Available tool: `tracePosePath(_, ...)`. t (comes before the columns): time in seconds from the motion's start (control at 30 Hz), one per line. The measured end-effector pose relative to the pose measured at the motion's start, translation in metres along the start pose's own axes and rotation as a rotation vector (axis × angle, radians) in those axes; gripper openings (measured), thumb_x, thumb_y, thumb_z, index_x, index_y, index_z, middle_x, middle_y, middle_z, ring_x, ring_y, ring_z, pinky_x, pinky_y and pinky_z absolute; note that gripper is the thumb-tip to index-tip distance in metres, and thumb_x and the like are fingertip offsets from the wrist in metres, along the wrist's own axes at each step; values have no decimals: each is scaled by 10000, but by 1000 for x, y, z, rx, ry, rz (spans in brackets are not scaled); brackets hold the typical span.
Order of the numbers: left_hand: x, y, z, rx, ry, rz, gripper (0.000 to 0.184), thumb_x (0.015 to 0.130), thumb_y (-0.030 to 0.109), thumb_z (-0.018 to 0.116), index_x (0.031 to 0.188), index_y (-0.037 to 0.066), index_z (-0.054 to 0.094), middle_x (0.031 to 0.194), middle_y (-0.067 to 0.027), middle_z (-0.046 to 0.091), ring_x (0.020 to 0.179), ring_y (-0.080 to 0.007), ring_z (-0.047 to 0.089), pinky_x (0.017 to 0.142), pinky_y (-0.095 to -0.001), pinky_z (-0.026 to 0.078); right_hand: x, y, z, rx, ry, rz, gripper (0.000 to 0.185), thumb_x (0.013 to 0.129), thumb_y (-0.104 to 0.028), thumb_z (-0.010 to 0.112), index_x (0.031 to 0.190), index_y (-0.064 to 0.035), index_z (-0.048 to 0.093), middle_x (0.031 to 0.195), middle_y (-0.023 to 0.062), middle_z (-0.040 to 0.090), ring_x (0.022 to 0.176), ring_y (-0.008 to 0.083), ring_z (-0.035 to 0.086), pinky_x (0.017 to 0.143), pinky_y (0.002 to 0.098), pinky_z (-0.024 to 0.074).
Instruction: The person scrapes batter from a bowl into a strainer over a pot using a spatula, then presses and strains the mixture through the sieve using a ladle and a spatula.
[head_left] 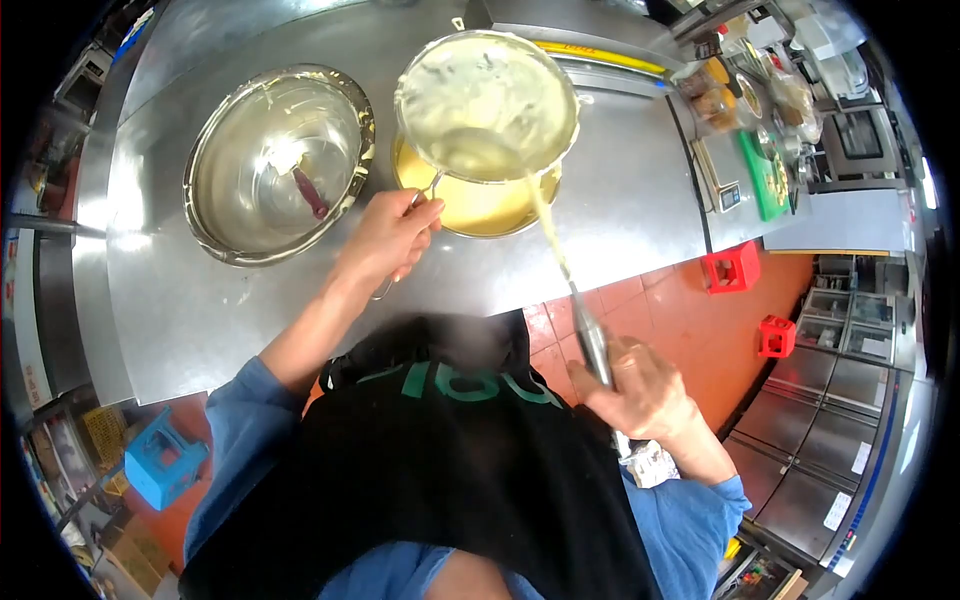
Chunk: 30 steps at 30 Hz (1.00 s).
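Observation:
My left hand [395, 232] grips the wire handle of a round sieve [490, 95], which is tilted over a metal bowl of yellow liquid [485, 208]. Pale cream mixture coats the mesh. In my right hand [635, 385] is the metal handle of a long ladle [590, 335]; its cream-smeared shaft runs up to a round head resting inside the sieve. To the left stands a large metal bowl [235, 160] with smears on its wall and rim, and a spatula with a dark red handle [308, 192] lies in it.
The steel counter [640, 190] carries a scale [718, 175], a green board [765, 175] and several jars and bags at the right. Red stools [732, 268] and a blue stool [165, 458] stand on the floor. Steel cabinets [805, 430] line the right side.

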<state>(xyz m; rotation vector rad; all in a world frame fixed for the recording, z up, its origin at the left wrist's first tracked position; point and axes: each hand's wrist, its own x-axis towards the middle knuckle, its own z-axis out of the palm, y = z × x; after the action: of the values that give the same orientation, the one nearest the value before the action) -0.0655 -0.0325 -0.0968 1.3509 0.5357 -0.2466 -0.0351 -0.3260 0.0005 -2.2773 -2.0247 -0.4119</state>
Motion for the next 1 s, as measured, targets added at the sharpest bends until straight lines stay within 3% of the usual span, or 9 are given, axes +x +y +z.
tracePosePath(0.1, 2, -8, -1, 39, -19, -62, 270, 944, 258, 498, 800, 30, 487, 519, 56, 324, 380, -40, 278, 328, -227, 257, 2, 10, -1, -79, 118, 12, 318, 653, -62, 690, 962, -120, 640, 868, 170, 585, 672, 229, 613, 487, 275, 512)
tracePosePath(0.23, 4, -8, -2, 42, -1, -20, 268, 943, 259, 502, 808, 28, 486, 523, 56, 325, 385, -42, 283, 328, -227, 257, -1, -1, -1, -100, 63, 82, 331, 640, -39, 700, 954, -125, 641, 847, 149, 578, 688, 234, 618, 507, 289, 520)
tracePosePath(0.27, 4, -7, -2, 45, -2, -15, 268, 942, 260, 503, 810, 27, 486, 524, 55, 326, 386, -42, 284, 328, -228, 256, 0, -2, -2, 38, -27, 29, 331, 635, -51, 705, 951, -123, 640, 857, 155, 582, 690, 236, 615, 508, 294, 518)
tracePosePath(0.4, 5, -11, -5, 52, -28, -63, 266, 940, 258, 507, 811, 26, 486, 527, 54, 333, 388, -41, 290, 329, -227, 260, 3, 9, -8, -64, 76, 78, 315, 651, -67, 699, 954, -125, 637, 849, 157, 576, 680, 239, 607, 508, 294, 526)
tracePosePath(0.5, 3, -5, -1, 19, -10, -18, 261, 939, 257, 508, 810, 30, 486, 528, 57, 333, 390, -39, 290, 329, -229, 262, -5, 3, 0, -92, -19, 67, 335, 638, -46, 698, 959, -119, 634, 854, 160, 580, 685, 248, 609, 520, 293, 528)
tracePosePath(0.63, 6, -9, -4, 74, -28, -64, 261, 937, 259, 509, 810, 33, 486, 527, 59, 329, 391, -39, 291, 328, -230, 264, 8, 14, -12, -16, 13, 15, 240, 726, -82, 657, 962, -102, 612, 894, 200, 612, 698, 233, 633, 566, 282, 519)
tracePosePath(0.77, 2, -5, -3, 36, -15, -57, 264, 938, 264, 508, 807, 37, 486, 523, 60, 322, 383, -39, 282, 326, -228, 263, 1, 2, -6, 1, -30, 73, 351, 636, -48, 684, 977, -109, 631, 862, 164, 586, 708, 266, 614, 562, 321, 532)
tracePosePath(0.8, 2, -3, -3, 37, 2, -42, 264, 939, 264, 507, 806, 38, 485, 522, 60, 320, 381, -39, 280, 326, -227, 262, 6, 6, 0, 10, -12, -42, 234, 697, -77, 656, 928, -96, 621, 887, 175, 613, 736, 238, 633, 578, 284, 519)
tracePosePath(1.0, 2, -12, -5, 39, -16, -65, 267, 938, 272, 510, 803, 43, 483, 520, 61, 315, 380, -35, 267, 323, -231, 255, 3, 2, -10, -67, -55, 48, 205, 732, -89, 637, 936, -91, 620, 886, 171, 610, 761, 245, 632, 609, 294, 526)
